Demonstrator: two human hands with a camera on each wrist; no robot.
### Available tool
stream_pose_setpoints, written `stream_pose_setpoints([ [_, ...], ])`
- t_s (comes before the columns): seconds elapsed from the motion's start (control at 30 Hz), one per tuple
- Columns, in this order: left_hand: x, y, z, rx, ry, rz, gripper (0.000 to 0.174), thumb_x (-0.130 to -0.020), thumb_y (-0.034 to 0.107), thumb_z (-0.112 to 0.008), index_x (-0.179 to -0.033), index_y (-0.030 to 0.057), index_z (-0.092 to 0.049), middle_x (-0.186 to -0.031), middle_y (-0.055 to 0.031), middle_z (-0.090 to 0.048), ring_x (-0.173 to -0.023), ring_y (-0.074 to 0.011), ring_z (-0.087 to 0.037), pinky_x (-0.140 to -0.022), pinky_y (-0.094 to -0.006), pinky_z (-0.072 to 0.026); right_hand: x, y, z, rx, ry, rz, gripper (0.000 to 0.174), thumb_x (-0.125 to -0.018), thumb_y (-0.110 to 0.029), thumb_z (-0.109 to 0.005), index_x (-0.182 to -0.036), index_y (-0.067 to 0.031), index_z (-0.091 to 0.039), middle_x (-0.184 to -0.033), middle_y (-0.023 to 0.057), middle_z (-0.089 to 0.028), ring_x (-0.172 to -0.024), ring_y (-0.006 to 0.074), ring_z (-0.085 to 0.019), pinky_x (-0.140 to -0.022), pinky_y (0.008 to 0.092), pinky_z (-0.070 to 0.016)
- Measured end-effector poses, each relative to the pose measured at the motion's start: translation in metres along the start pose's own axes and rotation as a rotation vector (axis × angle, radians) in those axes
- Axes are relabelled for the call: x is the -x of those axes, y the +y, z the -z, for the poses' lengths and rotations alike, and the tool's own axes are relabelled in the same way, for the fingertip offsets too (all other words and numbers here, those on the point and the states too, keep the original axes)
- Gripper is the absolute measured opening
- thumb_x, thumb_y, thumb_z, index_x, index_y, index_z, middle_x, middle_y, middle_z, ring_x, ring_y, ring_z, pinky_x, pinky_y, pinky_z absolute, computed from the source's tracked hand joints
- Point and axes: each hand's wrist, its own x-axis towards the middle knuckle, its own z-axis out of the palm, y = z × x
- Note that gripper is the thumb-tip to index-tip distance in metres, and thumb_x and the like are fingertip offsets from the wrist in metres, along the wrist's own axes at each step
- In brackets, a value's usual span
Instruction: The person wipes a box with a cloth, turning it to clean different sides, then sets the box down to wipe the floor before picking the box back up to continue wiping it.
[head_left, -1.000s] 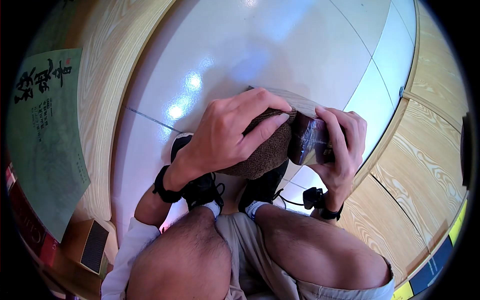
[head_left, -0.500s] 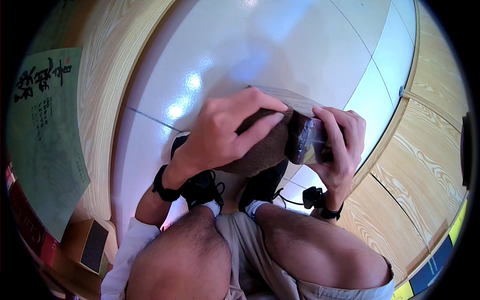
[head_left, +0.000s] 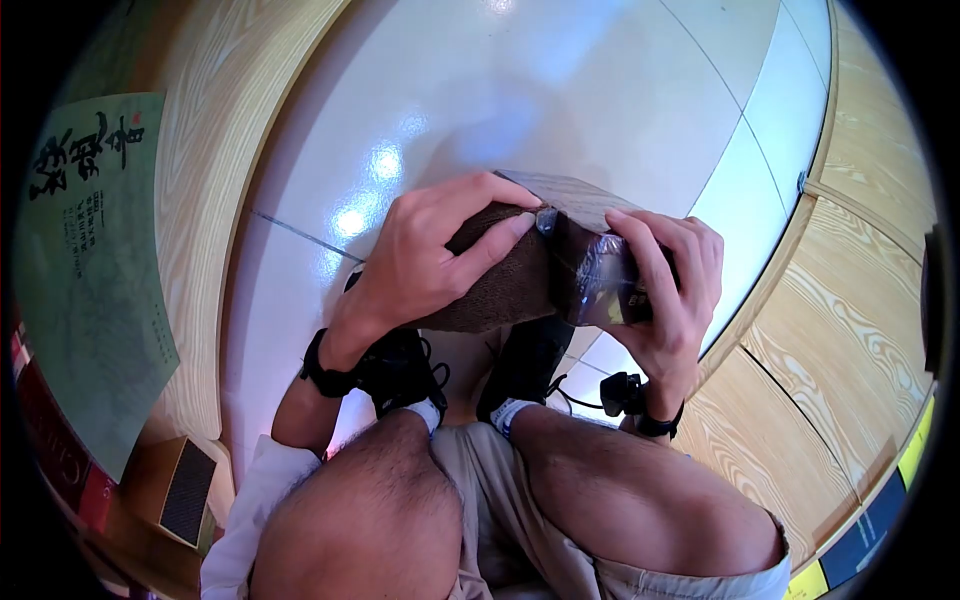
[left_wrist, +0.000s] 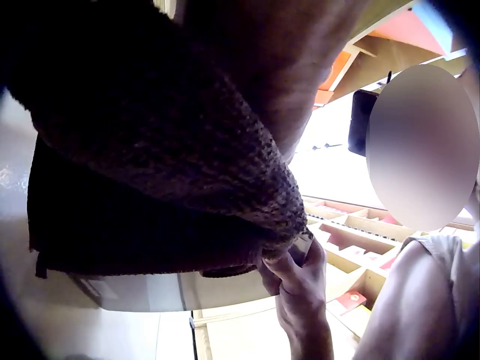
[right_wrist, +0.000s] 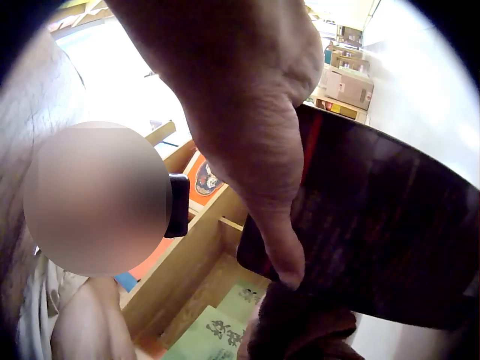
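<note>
My left hand (head_left: 430, 265) presses a brown knitted cloth (head_left: 500, 280) against the side of a dark, shiny wrapped box (head_left: 595, 280), fingers curled over the cloth. My right hand (head_left: 665, 285) grips that box from the right, fingers wrapped over its top. Both are held above my knees. In the left wrist view the brown cloth (left_wrist: 172, 165) fills the frame, with the right hand (left_wrist: 296, 281) below it. The right wrist view looks up at the thumb (right_wrist: 262, 165) lying across the dark box (right_wrist: 382, 232).
I sit over a glossy white tiled floor (head_left: 520, 90), my black shoes (head_left: 400, 375) under the hands. Wooden shelving (head_left: 850, 330) curves along the right. A green sheet with calligraphy (head_left: 85, 260) lies on a wooden surface at left, near a small box (head_left: 170, 485).
The box and cloth have shifted slightly left and up. My left hand has slid the cloth back, so more of the box's left end and a top corner show.
</note>
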Motion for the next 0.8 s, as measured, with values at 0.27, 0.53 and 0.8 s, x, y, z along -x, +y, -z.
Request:
stream_pose_setpoints([
  [0.27,-0.001,0.003,-0.003,0.051,-0.003,-0.017,0.017,-0.097,0.007,-0.073,-0.113,0.0029,-0.074,-0.099,-0.0123,-0.077,-0.086,-0.0252,-0.076,-0.078,-0.0343,-0.0589,0.0,0.0,-0.001,0.003,0.011,0.0,0.068,-0.07,-0.041,-0.086,-0.128,-0.0099,-0.073,-0.113,0.0078,-0.071,-0.096,0.0278,-0.066,-0.088,0.0459,-0.0478],
  [0.53,0.004,0.001,-0.007,-0.015,0.009,-0.02,0.017,-0.095,0.005,-0.074,-0.112,0.0024,-0.074,-0.097,-0.0133,-0.076,-0.086,-0.0253,-0.076,-0.078,-0.0348,-0.0585,0.001,0.001,-0.003,0.017,0.019,0.003,0.068,-0.07,-0.043,-0.086,-0.127,-0.0097,-0.073,-0.113,0.0082,-0.071,-0.095,0.0282,-0.066,-0.087,0.0457,-0.0476],
  [0.8,0.01,0.001,-0.011,-0.073,0.011,-0.025,0.016,-0.092,0.003,-0.077,-0.107,0.001,-0.07,-0.096,-0.0139,-0.073,-0.086,-0.0281,-0.074,-0.076,-0.0362,-0.0574,0.0,0.0,-0.001,0.008,0.012,0.003,0.069,-0.069,-0.044,-0.085,-0.128,-0.01,-0.073,-0.113,0.008,-0.071,-0.095,0.0281,-0.065,-0.087,0.0454,-0.0473],
])
